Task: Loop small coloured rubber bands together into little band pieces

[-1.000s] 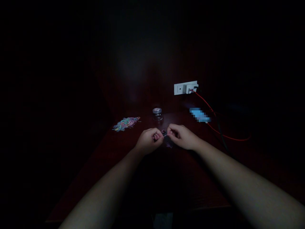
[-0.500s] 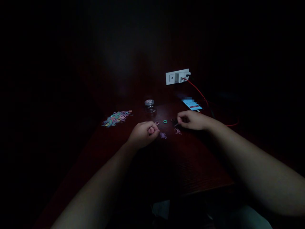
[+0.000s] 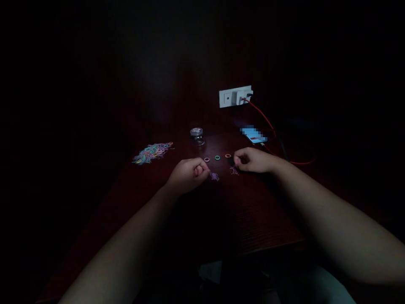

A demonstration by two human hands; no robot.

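Observation:
My left hand (image 3: 189, 174) is closed, thumb pressed to the fingers, at the left edge of a small pile of purple elastic bands (image 3: 214, 176). What it holds, if anything, is hidden. Farther right, my right hand (image 3: 252, 160) pinches its fingertips just over a smaller pile of pinkish elastic bands (image 3: 234, 170); a thin strand shows there, but I cannot tell whether it is held. Behind the piles lie three small rings in a row: a pink ring (image 3: 206, 159), a green ring (image 3: 217, 157) and an orange ring (image 3: 228, 156).
A large heap of mixed coloured elastic bands (image 3: 153, 153) lies at the left. A clear lidded jar (image 3: 197, 137) stands at the back. Behind my right hand is a lit phone (image 3: 254, 135) on a red cable (image 3: 264, 115) running to a wall socket (image 3: 227, 98). The surroundings are dark.
My hands were together with a pale band stretched between them. They have since parted, the right hand going right to the pinkish pile. The view has shifted, and the rings show plainly.

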